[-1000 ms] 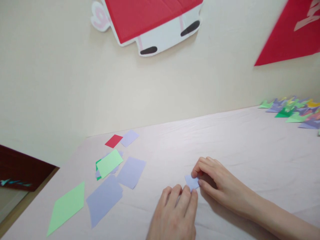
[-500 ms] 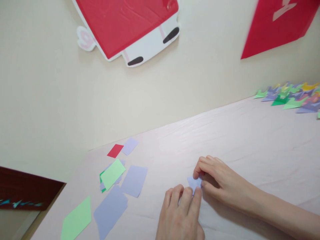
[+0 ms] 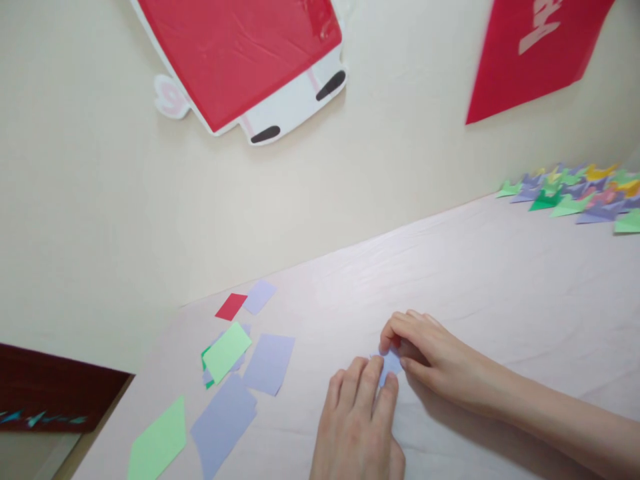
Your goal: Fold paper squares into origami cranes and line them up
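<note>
A small light purple piece of paper (image 3: 391,364) lies on the cloth-covered table, partly hidden by my fingers. My left hand (image 3: 355,423) rests palm down at its near left side, fingers stretched out and slightly apart, with the fingertips pressing on the paper. From the right, my right hand (image 3: 425,347) bends over the paper's edge, its thumb and curled index finger against it. Whether the paper has a fold is hard to make out, since the fingers cover much of it.
Left of my hands lie loose paper sheets: purple (image 3: 223,423), another purple (image 3: 270,363), light green (image 3: 159,440), a small green-topped stack (image 3: 227,352) and red (image 3: 231,307). Several folded paper shapes (image 3: 567,203) stand at the far right by the wall (image 3: 300,213).
The view has shifted slightly. My left index finger has spread away from the middle finger, and the left fingertips sit a little farther onto the paper. My right hand stays at its edge.
</note>
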`<state>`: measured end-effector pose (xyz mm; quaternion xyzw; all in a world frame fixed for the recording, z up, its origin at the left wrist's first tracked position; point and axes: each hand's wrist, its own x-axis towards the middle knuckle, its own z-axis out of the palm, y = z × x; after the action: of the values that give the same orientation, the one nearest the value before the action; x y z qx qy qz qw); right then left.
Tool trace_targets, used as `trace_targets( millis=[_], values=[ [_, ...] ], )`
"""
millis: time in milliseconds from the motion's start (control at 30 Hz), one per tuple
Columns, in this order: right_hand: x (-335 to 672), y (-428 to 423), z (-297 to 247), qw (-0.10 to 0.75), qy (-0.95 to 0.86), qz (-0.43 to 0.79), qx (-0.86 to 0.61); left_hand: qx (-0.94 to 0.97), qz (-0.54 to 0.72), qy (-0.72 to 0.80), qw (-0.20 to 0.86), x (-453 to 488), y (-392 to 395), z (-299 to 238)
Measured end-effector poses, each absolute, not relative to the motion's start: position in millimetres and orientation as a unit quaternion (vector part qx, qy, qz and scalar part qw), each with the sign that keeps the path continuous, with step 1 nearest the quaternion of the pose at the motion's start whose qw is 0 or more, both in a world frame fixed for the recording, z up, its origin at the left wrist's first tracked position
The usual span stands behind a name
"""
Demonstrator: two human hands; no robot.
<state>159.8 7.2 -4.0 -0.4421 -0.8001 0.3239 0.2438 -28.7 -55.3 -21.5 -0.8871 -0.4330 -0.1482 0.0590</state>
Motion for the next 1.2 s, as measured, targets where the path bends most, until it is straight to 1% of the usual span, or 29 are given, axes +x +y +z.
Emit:
trace_targets(
  millis=[100,200,300,367,500,600,700,800,933,1067,1200],
  values=[
    [160,8,-8,0.268,-0.782,0.341,-0.447,-0.89,-0.16,-0.42,0.074,-32,-51,-30],
    [163,9,-12,0.317,-0.762,0.349,-0.443,-0.888,-0.17,-0.418,0.091,-31,-50,-40],
    [166,9,-11,0.35,-0.748,0.339,-0.451,-0.872,-0.18,-0.443,0.107,-22,-55,-44],
    [167,7,-8,0.344,-0.756,0.32,-0.456,-0.861,-0.178,-0.47,0.078,-15,-60,-40],
    [166,1,-2,0.314,-0.779,0.279,-0.465,-0.845,-0.137,-0.516,-0.016,-6,-68,-25],
    [165,0,-1,0.295,-0.79,0.259,-0.471,-0.836,-0.119,-0.533,-0.06,-3,-69,-18],
    [164,0,-2,0.265,-0.804,0.254,-0.467,-0.822,-0.119,-0.549,-0.098,0,-70,-9],
    [167,-3,-2,0.225,-0.815,0.276,-0.457,-0.809,-0.119,-0.56,-0.134,2,-72,4],
    [173,-11,-4,0.194,-0.822,0.31,-0.436,-0.8,-0.131,-0.568,-0.14,3,-74,10],
    [179,-13,-9,0.217,-0.823,0.318,-0.418,-0.816,-0.119,-0.554,-0.118,0,-72,3],
    [180,-6,-11,0.225,-0.846,0.294,-0.384,-0.825,-0.136,-0.535,-0.121,-6,-72,4]
  ],
)
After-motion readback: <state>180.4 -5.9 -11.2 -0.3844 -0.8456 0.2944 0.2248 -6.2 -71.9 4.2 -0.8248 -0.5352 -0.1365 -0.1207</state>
